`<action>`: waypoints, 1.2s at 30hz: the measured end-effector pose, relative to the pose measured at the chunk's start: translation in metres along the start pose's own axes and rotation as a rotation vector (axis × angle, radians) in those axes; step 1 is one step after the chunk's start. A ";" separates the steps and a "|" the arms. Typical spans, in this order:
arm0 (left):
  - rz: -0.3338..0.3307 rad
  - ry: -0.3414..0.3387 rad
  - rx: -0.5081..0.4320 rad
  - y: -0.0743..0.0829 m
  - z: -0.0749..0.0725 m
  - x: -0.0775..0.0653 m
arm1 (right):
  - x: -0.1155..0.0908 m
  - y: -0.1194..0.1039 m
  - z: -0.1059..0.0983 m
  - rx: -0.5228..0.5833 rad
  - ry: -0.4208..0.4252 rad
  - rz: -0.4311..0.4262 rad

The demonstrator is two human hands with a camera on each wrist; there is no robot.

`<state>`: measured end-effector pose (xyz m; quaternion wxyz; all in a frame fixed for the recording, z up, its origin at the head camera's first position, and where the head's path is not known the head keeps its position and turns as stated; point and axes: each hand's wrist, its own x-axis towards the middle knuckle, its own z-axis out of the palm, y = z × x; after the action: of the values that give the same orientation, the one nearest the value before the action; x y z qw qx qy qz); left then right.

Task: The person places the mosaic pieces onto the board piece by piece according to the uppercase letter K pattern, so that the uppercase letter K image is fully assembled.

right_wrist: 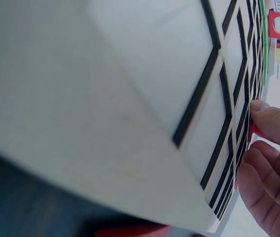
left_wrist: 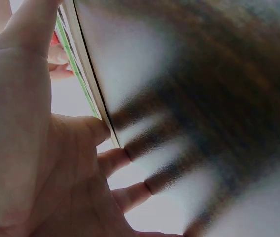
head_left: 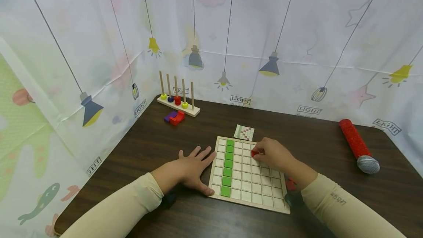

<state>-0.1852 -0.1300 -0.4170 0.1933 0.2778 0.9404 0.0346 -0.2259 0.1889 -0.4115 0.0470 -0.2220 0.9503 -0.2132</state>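
Observation:
A wooden grid board (head_left: 246,185) with white squares lies on the table, and a column of green tiles (head_left: 228,163) runs down its left part. At the board's left edge, my left hand (head_left: 191,168) rests with fingers spread; its thumb touches the lower left corner and its index finger the side. Over the upper right squares, my right hand (head_left: 275,154) pinches a small red tile (head_left: 254,153) between thumb and fingers, low against the board. The right wrist view shows that red tile (right_wrist: 251,131) partly hidden by the fingertips. A small printed card (head_left: 243,132) with a grid pattern lies just behind the board.
A peg stand (head_left: 195,111) with coloured beads stands at the back left, with a red block (head_left: 177,118) and a purple block (head_left: 169,116) before it. At right lies a red microphone (head_left: 355,140). Red pieces (head_left: 290,185) lie beside the board, partly under my right forearm.

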 end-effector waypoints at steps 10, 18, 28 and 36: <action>0.007 0.004 0.002 0.000 0.000 0.000 | -0.004 0.009 -0.002 0.067 0.019 0.041; 0.004 -0.002 0.001 0.000 0.000 0.001 | -0.020 0.027 -0.017 0.050 0.081 0.066; -0.007 -0.016 -0.009 0.000 -0.001 0.001 | -0.042 0.058 -0.028 -0.006 0.099 0.085; -0.002 -0.016 -0.011 0.003 -0.002 0.001 | -0.053 0.072 -0.031 -0.077 0.031 0.151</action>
<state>-0.1851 -0.1270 -0.4147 0.2025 0.2761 0.9388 0.0375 -0.2130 0.2828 -0.4144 0.0397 -0.1481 0.9724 -0.1757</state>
